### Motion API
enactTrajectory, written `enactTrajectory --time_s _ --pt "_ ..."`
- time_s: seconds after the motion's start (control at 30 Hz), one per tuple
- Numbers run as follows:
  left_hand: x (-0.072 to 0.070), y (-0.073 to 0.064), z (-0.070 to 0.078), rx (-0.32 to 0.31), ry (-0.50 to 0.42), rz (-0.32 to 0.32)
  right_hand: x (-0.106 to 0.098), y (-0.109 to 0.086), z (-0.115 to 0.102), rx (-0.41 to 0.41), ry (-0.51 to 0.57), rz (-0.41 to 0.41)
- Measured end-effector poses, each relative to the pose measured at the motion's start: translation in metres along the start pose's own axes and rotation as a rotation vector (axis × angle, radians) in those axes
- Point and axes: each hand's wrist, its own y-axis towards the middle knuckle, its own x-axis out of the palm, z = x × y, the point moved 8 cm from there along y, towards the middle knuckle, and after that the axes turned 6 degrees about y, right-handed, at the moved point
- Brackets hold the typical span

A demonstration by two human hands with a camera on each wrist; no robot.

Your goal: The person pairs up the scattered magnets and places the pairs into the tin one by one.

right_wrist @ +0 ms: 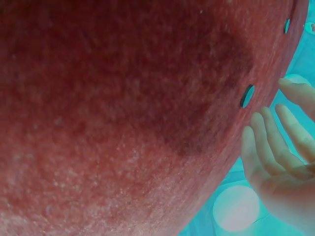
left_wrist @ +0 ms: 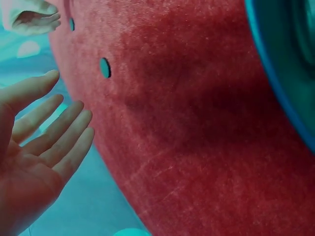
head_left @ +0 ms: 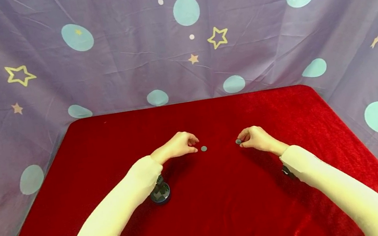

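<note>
Two small round greenish-grey discs lie flat on the red cloth. My left hand (head_left: 179,145) hovers just left of one disc (head_left: 204,148), its fingers loosely bent with nothing between them. In the left wrist view that disc (left_wrist: 105,68) sits apart from the fingertips of my left hand (left_wrist: 47,142). The other disc (head_left: 238,141) is by the fingertips of my right hand (head_left: 257,139). The right wrist view has this disc (right_wrist: 247,96) on the cloth, with a gap to the relaxed fingers of my right hand (right_wrist: 280,162).
Red velvety cloth (head_left: 211,213) covers the table. A purple curtain (head_left: 121,62) with stars and dots stands behind and at both sides. Under my left wrist hangs a dark round camera (head_left: 160,192); another dark device (head_left: 288,171) shows at my right wrist.
</note>
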Motion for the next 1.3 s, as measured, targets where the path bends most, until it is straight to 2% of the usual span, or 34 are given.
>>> enactTrajectory --time_s 0.23,0.37,0.47,0.53,0.6,0.63,0.7,0.77,0.87,0.93,1.0,1.1,1.2,1.23,1.3 --pt "0.011 0.012 0.003 0.001 0.0 -0.027 -0.002 0.007 0.005 0.018 -0.007 -0.003" --pt "0.023 0.024 -0.005 0.007 0.018 -0.035 0.0 0.011 0.01 0.023 -0.009 -0.01" --pt "0.07 0.062 -0.065 0.057 0.025 -0.009 0.001 0.014 0.013 0.019 -0.007 -0.014" --pt "0.112 0.093 -0.118 0.084 0.036 0.004 0.002 0.015 0.015 0.019 -0.004 -0.015" --pt "0.163 0.131 -0.182 0.083 0.02 -0.006 0.003 0.016 0.018 0.021 -0.001 -0.02" --pt "0.177 0.141 -0.2 0.07 0.027 -0.015 0.003 0.016 0.019 0.025 -0.001 -0.021" --pt "0.201 0.159 -0.228 0.064 0.032 -0.009 0.004 0.018 0.021 0.033 -0.003 -0.021" --pt "0.217 0.17 -0.246 0.053 0.04 -0.003 0.005 0.019 0.021 0.031 -0.015 -0.024" --pt "0.227 0.177 -0.259 0.025 0.048 -0.008 0.006 0.02 0.02 0.023 -0.037 -0.027" --pt "0.231 0.18 -0.262 0.006 0.058 -0.023 0.006 0.02 0.02 0.019 -0.054 -0.029" --pt "0.23 0.179 -0.259 -0.003 0.071 -0.029 0.007 0.021 0.02 0.022 -0.066 -0.03" --pt "0.22 0.17 -0.243 0.015 0.097 -0.013 0.007 0.021 0.02 0.022 -0.083 -0.029" --pt "0.194 0.151 -0.208 0.026 0.092 -0.028 0.007 0.02 0.02 0.018 -0.092 -0.026" --pt "0.18 0.141 -0.191 0.032 0.096 -0.028 0.007 0.021 0.019 0.012 -0.096 -0.027" --pt "0.145 0.116 -0.145 -0.015 0.077 -0.077 0.008 0.021 0.018 0.005 -0.097 -0.031"
